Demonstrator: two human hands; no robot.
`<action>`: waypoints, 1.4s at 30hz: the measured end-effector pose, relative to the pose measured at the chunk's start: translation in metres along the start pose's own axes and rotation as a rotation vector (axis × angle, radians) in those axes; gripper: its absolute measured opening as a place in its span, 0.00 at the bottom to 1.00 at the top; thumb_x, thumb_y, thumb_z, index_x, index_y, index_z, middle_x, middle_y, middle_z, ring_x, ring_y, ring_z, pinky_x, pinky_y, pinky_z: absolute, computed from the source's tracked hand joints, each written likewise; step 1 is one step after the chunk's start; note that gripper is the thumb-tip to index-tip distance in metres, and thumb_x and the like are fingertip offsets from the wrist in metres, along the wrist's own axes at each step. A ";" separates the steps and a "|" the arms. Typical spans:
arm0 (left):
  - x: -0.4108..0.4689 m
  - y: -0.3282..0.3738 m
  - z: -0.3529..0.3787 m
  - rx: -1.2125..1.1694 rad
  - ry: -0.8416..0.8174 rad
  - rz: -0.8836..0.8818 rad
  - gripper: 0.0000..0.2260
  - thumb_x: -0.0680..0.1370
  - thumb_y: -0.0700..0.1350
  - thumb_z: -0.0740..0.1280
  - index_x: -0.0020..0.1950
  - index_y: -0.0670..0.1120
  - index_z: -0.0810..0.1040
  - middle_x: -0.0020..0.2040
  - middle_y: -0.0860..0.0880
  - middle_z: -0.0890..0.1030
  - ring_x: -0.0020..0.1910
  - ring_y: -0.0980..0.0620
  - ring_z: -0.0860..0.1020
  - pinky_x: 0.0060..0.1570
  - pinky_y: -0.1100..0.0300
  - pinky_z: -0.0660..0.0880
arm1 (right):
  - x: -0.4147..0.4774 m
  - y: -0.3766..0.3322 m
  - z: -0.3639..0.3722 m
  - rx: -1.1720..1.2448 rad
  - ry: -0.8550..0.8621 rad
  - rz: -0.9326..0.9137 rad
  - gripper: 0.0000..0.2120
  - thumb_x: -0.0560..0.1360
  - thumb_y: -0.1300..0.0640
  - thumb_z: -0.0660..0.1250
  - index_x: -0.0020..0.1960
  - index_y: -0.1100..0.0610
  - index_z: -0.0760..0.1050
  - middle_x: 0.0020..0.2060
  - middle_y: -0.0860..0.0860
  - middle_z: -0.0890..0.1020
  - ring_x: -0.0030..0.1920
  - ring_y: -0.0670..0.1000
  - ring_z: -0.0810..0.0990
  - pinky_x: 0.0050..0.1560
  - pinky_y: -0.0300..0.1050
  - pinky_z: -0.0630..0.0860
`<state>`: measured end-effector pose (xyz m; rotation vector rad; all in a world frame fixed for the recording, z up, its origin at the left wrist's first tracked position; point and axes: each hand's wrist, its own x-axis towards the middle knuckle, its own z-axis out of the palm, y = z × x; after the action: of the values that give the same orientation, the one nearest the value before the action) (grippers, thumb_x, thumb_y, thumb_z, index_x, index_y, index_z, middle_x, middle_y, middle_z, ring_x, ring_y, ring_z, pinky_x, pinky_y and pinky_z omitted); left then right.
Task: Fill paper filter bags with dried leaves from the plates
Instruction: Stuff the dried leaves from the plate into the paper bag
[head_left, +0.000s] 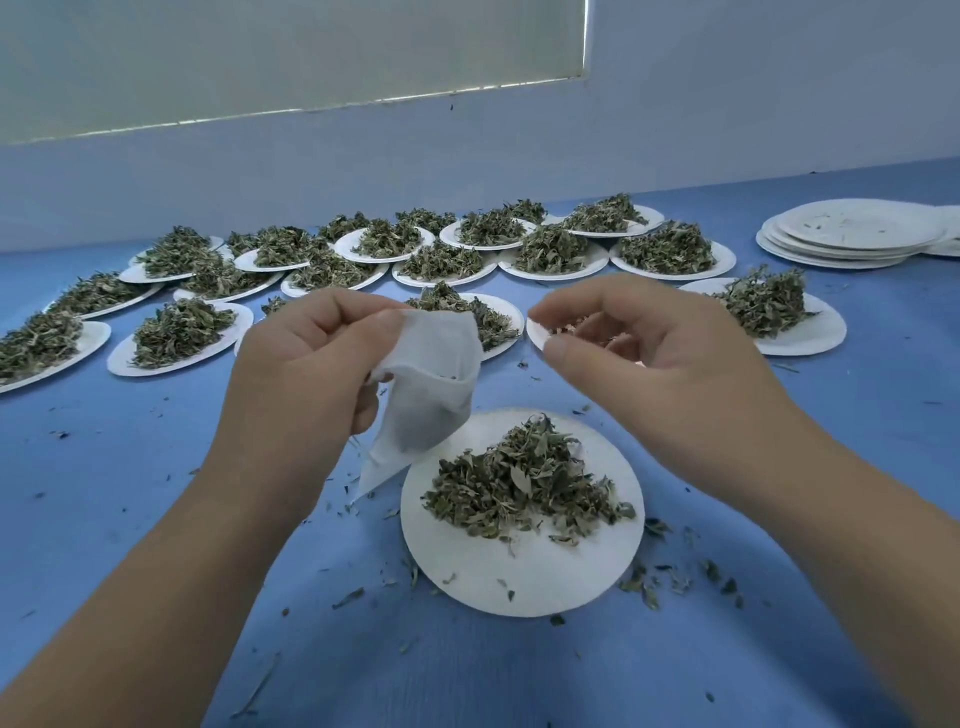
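Filter bag (431, 374): the left hand (306, 358) pinches its top. Keep its mouth wide. The right hand (649, 364), fingers loose and apart, should grab leaves (524, 478) from just below.

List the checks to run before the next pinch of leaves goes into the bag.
1. White paper filter bag gripped by left hand: ok.
2. Bag mouth open toward right hand: ok.
3. Right hand carrying leaves: cannot tell; its fingers are curled and the bits seen between them are unclear.
4. Pile of dried green leaves left on the near round white paper plate: ok.
5. Blue table free of spills: not ok; stray leaves lie around the plate.
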<state>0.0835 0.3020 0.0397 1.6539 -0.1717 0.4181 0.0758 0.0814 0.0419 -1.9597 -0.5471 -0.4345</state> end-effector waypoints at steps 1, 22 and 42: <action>0.001 0.000 -0.002 0.009 0.001 0.013 0.05 0.72 0.46 0.67 0.40 0.49 0.83 0.25 0.53 0.68 0.22 0.54 0.61 0.24 0.65 0.61 | 0.002 0.003 -0.002 -0.090 -0.026 0.009 0.07 0.74 0.51 0.67 0.49 0.41 0.78 0.41 0.34 0.78 0.42 0.38 0.76 0.41 0.27 0.70; -0.005 -0.002 -0.001 0.422 0.114 0.318 0.10 0.79 0.41 0.66 0.43 0.55 0.79 0.33 0.47 0.74 0.27 0.59 0.67 0.26 0.73 0.63 | -0.004 0.022 0.018 -0.620 -0.590 0.018 0.17 0.76 0.45 0.66 0.65 0.41 0.73 0.51 0.40 0.69 0.52 0.43 0.71 0.51 0.40 0.69; -0.004 -0.004 -0.004 0.498 0.145 0.403 0.05 0.77 0.45 0.63 0.46 0.53 0.78 0.33 0.45 0.76 0.31 0.50 0.70 0.30 0.66 0.65 | -0.001 0.017 0.012 -0.436 -0.431 0.045 0.05 0.74 0.51 0.70 0.48 0.44 0.82 0.44 0.39 0.79 0.44 0.39 0.77 0.46 0.37 0.76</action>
<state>0.0804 0.3063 0.0346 2.0710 -0.3131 0.9426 0.0852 0.0851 0.0234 -2.5036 -0.7220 -0.0996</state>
